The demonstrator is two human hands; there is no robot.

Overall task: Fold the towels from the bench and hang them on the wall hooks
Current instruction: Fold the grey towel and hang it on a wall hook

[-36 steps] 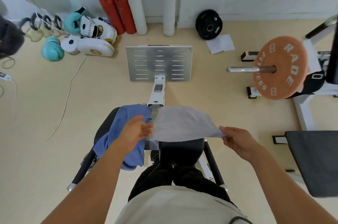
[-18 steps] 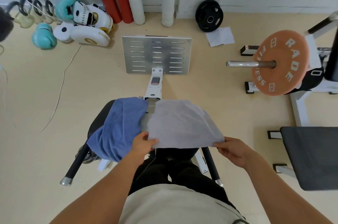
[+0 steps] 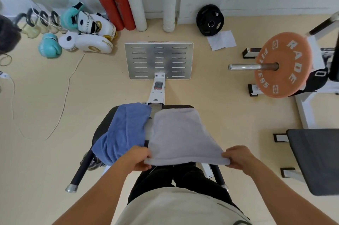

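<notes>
A grey towel [image 3: 180, 136] is stretched out over the black bench seat [image 3: 102, 125], its far edge lying on the seat. My left hand [image 3: 138, 158] pinches its near left corner and my right hand [image 3: 238, 157] pinches its near right corner, holding the near edge lifted. A blue towel [image 3: 124, 131] lies crumpled on the left side of the seat, partly hanging over its edge, just beside my left hand. No wall hooks are in view.
A slotted metal footplate [image 3: 158, 60] stands on the floor ahead of the bench. Boxing gloves [image 3: 88, 32], kettlebells and two red extinguishers [image 3: 114, 5] line the back left. An orange weight plate [image 3: 282, 65] on a bar and a second black bench [image 3: 317, 160] are on the right. A cable [image 3: 64, 96] trails across the left floor.
Both hands have drawn the grey towel's near edge toward my body; my left hand slid from the towel's far left part to its near left corner. The blue towel has not moved.
</notes>
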